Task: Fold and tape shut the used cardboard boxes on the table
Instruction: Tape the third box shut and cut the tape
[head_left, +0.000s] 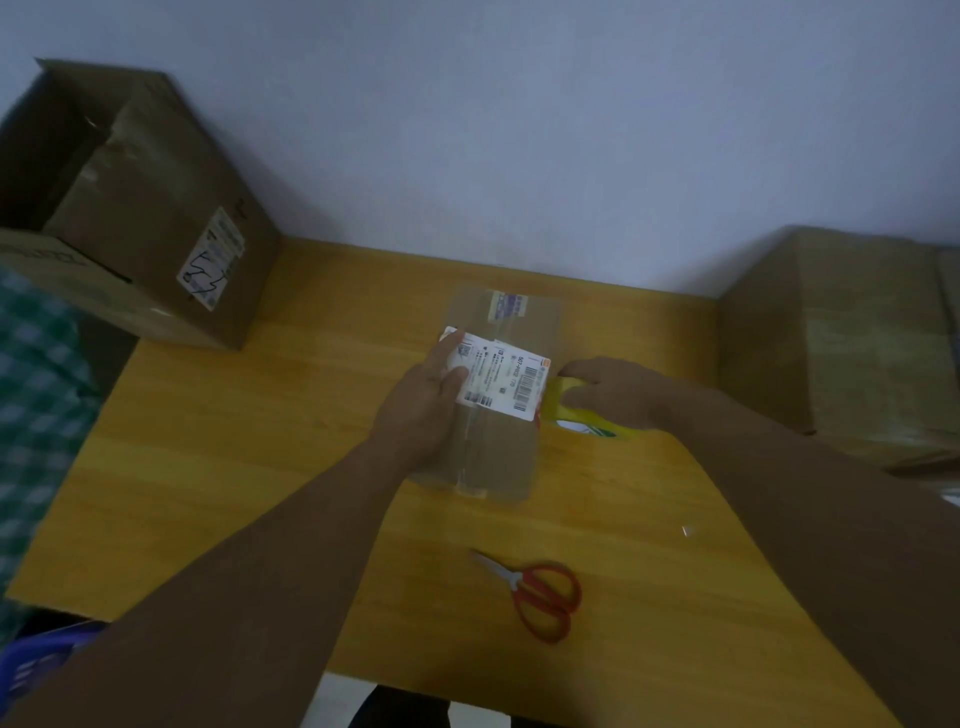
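I judge this the taping step: my left grip (426, 405) presses spread flat on the box (506, 452) at the centre of the counter (260, 467), my right grip (613, 395) curls round the tape (597, 426) at three o'clock, next pulling it across the seam.

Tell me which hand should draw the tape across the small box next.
Right, probably. The right hand grips the tape roll at the small box's right edge, beside the label. The left hand lies flat on the box and is better used for steadying it.
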